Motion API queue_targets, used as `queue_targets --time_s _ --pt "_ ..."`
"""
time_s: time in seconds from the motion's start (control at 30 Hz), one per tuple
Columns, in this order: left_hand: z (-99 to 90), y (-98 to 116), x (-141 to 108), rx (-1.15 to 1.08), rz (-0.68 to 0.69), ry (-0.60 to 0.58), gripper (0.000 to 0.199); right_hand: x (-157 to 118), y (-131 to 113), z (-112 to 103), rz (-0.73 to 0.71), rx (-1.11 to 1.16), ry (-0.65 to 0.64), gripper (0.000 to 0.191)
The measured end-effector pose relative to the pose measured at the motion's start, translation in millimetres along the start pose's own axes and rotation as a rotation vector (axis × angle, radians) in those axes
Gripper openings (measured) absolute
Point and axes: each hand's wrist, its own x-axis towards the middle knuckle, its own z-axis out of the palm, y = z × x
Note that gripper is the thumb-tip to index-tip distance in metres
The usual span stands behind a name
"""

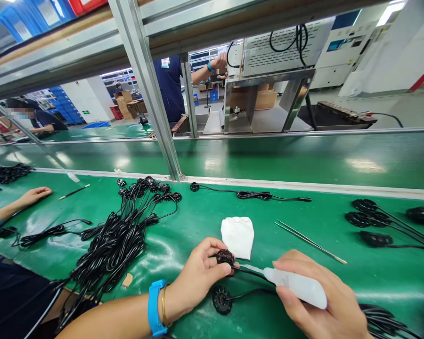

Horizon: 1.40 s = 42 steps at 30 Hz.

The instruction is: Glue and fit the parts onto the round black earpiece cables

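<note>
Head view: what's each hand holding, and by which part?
Left hand: round black cable head, pinched by its edge. Right hand: white squeeze bottle, gripped around its body.

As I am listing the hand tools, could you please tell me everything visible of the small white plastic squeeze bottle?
The small white, plastic-looking squeeze bottle has a smooth, rounded body narrowing to a thin, pale tip. The right hand grips it aslant, above the green bench surface. Its tip points toward the round black cable end in the left hand; whether they touch is unclear.
</note>
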Motion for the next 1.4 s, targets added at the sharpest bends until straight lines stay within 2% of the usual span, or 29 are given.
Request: queue_targets --time_s 0.3,0.57,0.8,0.9,1.0,1.07,1.13,1.2,1.23,1.3,1.4 --pt "-1.1 -1 0 0.002 -0.011 0.007 0.041 4 -3 -1 -0.059 0.009 -0.061 0.021" --pt "-0.8 0 0 0.001 -0.01 0.005 0.04 -2 -3 -1 -0.108 0.011 -0.14 0.031" --pt "-1.2 -1 -1 0.027 -0.009 0.007 0.038 4 -5 -4 -0.134 -0.016 -0.146 0.032" --pt "-0.5 0 -1 0.024 -0.01 0.003 0.038 2 -4 -4 -0.105 0.001 -0.1 0.029" --pt "-0.3 1 0 0.022 -0.021 0.01 0.038 -5 -1 -3 0.049 -0.05 0.077 0.017" --pt "-0.7 1 0 0.024 -0.03 0.017 0.038 -8 4 -3 0.291 -0.132 0.22 0.013" --pt "-1.2 1 0 0.026 -0.034 0.021 0.039 -8 11 -2 0.58 -0.145 0.278 0.025" --pt "-1.4 0 0 0.03 -0.033 0.017 0.04 -5 22 -1 0.794 -0.072 0.227 0.041" --pt "-1.4 0 -1 0.031 -0.032 0.011 0.041 -4 28 1 0.851 -0.034 0.179 0.047" --pt "-1.1 0 -2 0.033 -0.03 -0.002 0.041 -3 40 4 0.874 -0.005 0.062 0.051" --pt "-0.9 0 -3 0.04 -0.036 -0.005 0.043 -9 55 10 0.816 -0.035 -0.113 0.048"
